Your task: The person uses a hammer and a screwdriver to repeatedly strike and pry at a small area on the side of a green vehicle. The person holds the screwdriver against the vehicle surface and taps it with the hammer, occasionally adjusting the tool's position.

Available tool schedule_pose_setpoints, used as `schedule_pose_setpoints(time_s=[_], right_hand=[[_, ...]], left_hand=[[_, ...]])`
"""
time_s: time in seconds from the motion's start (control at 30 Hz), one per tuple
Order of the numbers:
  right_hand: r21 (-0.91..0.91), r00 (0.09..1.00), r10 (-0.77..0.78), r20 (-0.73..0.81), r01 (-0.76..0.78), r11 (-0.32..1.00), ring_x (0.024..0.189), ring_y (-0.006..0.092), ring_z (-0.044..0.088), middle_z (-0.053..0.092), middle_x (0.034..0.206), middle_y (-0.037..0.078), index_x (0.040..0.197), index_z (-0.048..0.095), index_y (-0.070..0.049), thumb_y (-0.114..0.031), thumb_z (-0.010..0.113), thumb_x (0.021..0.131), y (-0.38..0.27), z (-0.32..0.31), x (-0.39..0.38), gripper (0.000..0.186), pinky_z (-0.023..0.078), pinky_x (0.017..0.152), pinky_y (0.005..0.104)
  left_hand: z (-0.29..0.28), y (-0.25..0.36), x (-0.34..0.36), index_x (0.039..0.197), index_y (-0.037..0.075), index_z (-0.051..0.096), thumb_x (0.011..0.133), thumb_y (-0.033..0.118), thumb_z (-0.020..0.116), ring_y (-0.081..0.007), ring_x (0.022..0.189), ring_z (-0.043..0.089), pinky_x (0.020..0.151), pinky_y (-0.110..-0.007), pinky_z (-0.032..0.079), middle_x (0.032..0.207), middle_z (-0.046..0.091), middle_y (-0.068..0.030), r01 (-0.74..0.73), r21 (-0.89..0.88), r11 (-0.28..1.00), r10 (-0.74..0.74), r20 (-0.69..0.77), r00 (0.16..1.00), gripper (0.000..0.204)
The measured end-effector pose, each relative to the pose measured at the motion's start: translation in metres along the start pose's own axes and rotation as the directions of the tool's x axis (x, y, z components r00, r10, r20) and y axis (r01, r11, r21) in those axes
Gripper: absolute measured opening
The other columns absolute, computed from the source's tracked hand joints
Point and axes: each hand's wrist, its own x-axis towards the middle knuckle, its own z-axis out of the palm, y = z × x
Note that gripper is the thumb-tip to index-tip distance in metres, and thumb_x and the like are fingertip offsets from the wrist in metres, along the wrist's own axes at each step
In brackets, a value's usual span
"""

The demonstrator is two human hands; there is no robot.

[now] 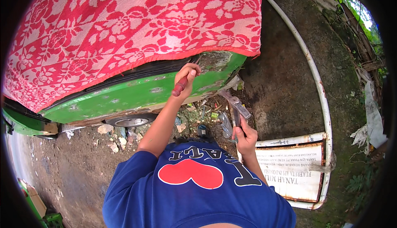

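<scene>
My left hand (186, 77) grips a red-handled tool (179, 87), possibly a chisel or screwdriver, over the rear part of a green car body (144, 91) with scuffed, flaking paint; my fingers hide its working end. My right hand (246, 139) is closed round the handle of a metal hammer (239, 107), whose head is just below and right of the car's rusty lower edge. A red and pink floral cloth (132, 21) drapes over the top of the car, above my left hand.
A wheel (132, 120) shows under the car, with scraps and debris (115, 145) on the dirty ground. At my right lies a white pipe frame (306, 54) with a rusty signboard (289, 174). Plants and rubble (368, 96) line the right edge; green containers (51, 219) stand lower left.
</scene>
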Motion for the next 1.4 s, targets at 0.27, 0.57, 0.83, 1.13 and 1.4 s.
schedule_pose_setpoints(time_s=[0.27,0.57,0.83,1.13,1.4], right_hand=[[-0.14,0.994,-0.08,0.08,0.091,0.986,0.058,0.0132,0.058,0.065,0.077,0.01,0.13,0.063,-0.001,0.0,0.065,0.091,-0.021,0.014,0.017,0.04,0.047,0.053,0.0283],[-0.356,0.661,-0.521,0.54,0.74,0.57,0.053,0.0213,0.055,0.057,0.071,0.007,0.126,0.07,-0.026,-0.005,0.07,0.07,-0.086,0.03,0.054,0.059,0.043,0.046,0.0316],[-0.448,0.755,-0.418,0.504,0.643,0.622,0.052,0.0218,0.055,0.056,0.068,0.005,0.124,0.072,-0.022,-0.007,0.073,0.074,-0.077,0.024,0.049,0.052,0.044,0.046,0.0339],[-0.353,0.857,-0.379,0.348,0.494,0.794,0.052,0.0229,0.057,0.061,0.068,0.007,0.125,0.07,-0.019,-0.005,0.074,0.079,-0.063,0.017,0.044,0.048,0.045,0.046,0.0349],[-0.355,0.894,-0.318,0.315,0.422,0.834,0.053,0.0236,0.058,0.064,0.072,0.009,0.125,0.069,-0.014,-0.003,0.073,0.082,-0.06,0.012,0.042,0.045,0.046,0.048,0.0338]], left_hand=[[0.007,0.009,0.005,0.083,-0.003,0.053,0.104,0.024,0.053,-0.0191,0.077,0.051,0.076,-0.031,0.044,0.085,0.054,-0.009,-0.052,0.12,0.991,0.051,0.008,0.999,0.034],[0.014,0.01,0.006,0.081,0.0,0.051,0.105,0.021,0.05,-0.0156,0.073,0.048,0.07,-0.031,0.042,0.081,0.053,-0.0059,-0.072,0.135,0.988,0.077,-0.03,0.997,0.032],[0.008,0.002,0.005,0.079,0.0,0.049,0.104,0.022,0.05,-0.0157,0.073,0.049,0.07,-0.031,0.043,0.082,0.053,-0.0066,-0.016,0.119,0.993,0.019,-0.022,1.0,0.033],[0.005,0.015,0.007,0.079,-0.001,0.051,0.104,0.022,0.049,-0.016,0.074,0.05,0.071,-0.032,0.043,0.083,0.054,-0.0071,-0.052,0.156,0.986,0.057,-0.026,0.998,0.035],[0.001,0.005,0.007,0.078,-0.002,0.051,0.103,0.02,0.052,-0.0157,0.072,0.05,0.069,-0.031,0.043,0.08,0.054,-0.0069,-0.067,0.081,0.995,0.068,-0.02,0.997,0.032]])
